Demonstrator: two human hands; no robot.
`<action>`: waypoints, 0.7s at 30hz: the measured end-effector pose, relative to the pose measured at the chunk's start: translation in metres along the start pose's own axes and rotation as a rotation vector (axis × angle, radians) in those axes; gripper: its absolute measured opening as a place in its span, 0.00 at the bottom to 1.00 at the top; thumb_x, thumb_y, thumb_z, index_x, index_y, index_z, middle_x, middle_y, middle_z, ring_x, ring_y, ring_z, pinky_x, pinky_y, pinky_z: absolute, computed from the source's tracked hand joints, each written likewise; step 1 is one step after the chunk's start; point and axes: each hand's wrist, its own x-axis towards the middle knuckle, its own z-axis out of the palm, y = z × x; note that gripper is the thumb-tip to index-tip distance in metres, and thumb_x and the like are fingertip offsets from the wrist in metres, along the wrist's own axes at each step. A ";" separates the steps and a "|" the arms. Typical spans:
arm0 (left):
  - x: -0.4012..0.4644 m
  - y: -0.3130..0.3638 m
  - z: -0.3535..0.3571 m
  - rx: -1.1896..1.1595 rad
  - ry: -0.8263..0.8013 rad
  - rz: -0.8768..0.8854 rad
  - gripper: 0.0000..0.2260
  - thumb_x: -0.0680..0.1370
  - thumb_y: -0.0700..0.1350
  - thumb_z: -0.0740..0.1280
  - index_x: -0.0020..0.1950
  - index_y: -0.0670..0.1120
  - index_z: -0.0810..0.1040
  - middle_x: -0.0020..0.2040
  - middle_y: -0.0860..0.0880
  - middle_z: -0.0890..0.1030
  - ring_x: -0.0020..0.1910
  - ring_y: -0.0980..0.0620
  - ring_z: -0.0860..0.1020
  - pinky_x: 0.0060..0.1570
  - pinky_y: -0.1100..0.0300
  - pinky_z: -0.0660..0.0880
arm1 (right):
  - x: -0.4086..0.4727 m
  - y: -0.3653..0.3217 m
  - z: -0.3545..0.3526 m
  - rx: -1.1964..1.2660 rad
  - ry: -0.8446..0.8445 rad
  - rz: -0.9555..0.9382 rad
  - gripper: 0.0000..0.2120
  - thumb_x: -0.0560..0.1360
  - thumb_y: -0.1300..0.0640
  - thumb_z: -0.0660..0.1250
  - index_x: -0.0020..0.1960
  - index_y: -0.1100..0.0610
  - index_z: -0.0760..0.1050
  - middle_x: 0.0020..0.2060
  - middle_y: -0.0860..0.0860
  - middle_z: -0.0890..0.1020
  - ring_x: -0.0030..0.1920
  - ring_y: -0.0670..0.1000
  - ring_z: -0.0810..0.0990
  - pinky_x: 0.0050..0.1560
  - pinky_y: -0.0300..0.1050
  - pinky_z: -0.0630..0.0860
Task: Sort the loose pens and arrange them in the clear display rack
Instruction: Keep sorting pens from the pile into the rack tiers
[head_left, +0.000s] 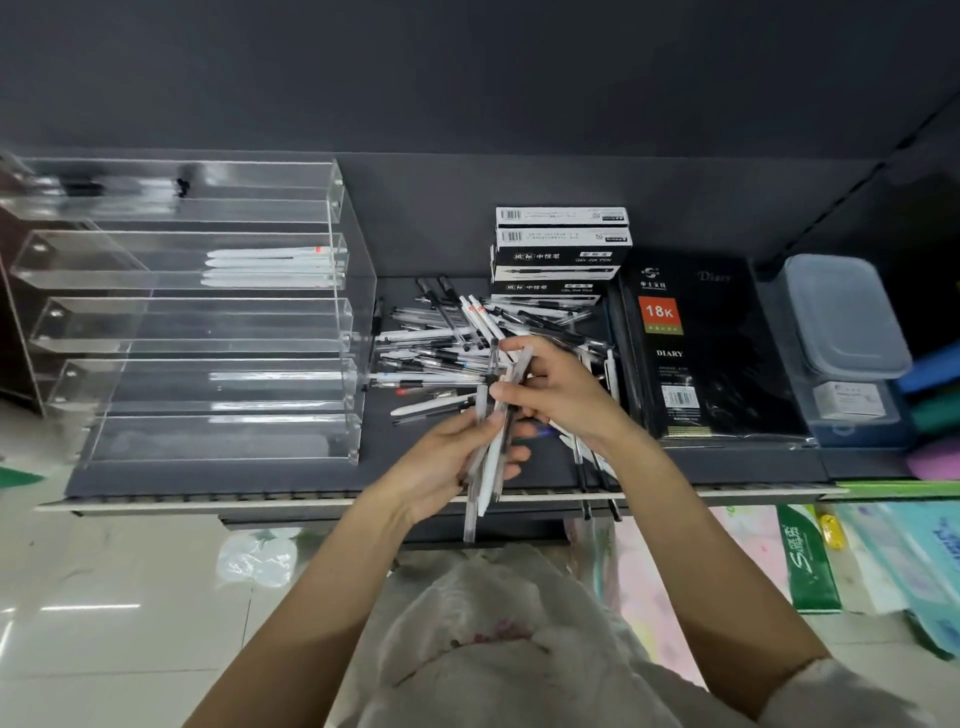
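The clear display rack (208, 312) stands on the shelf (260, 483) to my left, its tiers stepped so pens lie flat and show from the front. One upper tier holds a few white pens (270, 265); two lower tiers show what look like clear-barrelled pens, though I cannot count them. The loose pens (441, 348) lie heaped on the shelf just right of the rack, in front of the stacked pen boxes (558, 254). My left hand (452, 462) has its grip curled round a bundle of pens (491, 441), keeping them parallel. My right hand (561, 389) pinches the bundle's upper end, probably to square it up.
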 end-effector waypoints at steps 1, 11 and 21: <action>-0.001 0.000 0.000 0.014 0.002 0.013 0.09 0.81 0.42 0.59 0.55 0.42 0.78 0.45 0.48 0.85 0.39 0.53 0.83 0.40 0.60 0.80 | 0.000 -0.001 0.001 -0.023 0.006 -0.015 0.21 0.71 0.61 0.73 0.60 0.53 0.71 0.45 0.57 0.78 0.36 0.50 0.75 0.28 0.33 0.71; -0.002 -0.002 0.002 0.008 0.047 0.027 0.11 0.78 0.42 0.63 0.58 0.42 0.78 0.52 0.48 0.84 0.45 0.47 0.84 0.41 0.60 0.81 | -0.002 -0.005 0.005 0.044 0.057 -0.035 0.18 0.70 0.62 0.73 0.58 0.54 0.73 0.40 0.50 0.81 0.31 0.47 0.76 0.27 0.37 0.73; 0.000 -0.005 0.003 0.035 -0.006 0.037 0.10 0.80 0.42 0.60 0.55 0.42 0.79 0.51 0.44 0.84 0.48 0.46 0.83 0.46 0.56 0.81 | -0.007 -0.002 -0.008 0.037 0.026 -0.034 0.18 0.70 0.62 0.73 0.59 0.54 0.76 0.48 0.58 0.80 0.35 0.49 0.76 0.30 0.37 0.72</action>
